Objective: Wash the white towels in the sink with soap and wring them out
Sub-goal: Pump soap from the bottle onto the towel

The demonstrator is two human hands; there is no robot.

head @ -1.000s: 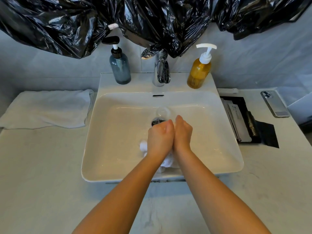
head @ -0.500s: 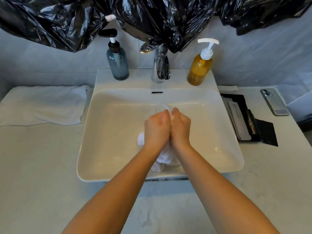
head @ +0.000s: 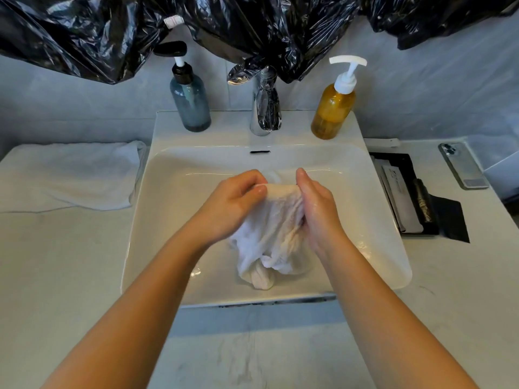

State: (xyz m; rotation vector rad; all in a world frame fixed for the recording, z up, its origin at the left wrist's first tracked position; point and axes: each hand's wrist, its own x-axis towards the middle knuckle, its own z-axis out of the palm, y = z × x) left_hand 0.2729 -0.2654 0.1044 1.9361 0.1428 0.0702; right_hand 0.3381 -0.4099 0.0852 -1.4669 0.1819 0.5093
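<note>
We hold the wet towel (head: 269, 228) inside the sink (head: 140, 220), its top edge stretched between our hands. The left hand (head: 236, 203) curls fingers and thumb round one end, and the right hand (head: 317, 209) clasps the other against its palm. The bunched lower end hangs low near the front wall (a second white towel (head: 70, 175) lies on the counter (head: 56, 276), left of the sink).

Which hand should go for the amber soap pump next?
Right, probably: right hand is nearer the amber bottle, right rear of the sink; left hand pinches the towel and can hold it.
</note>
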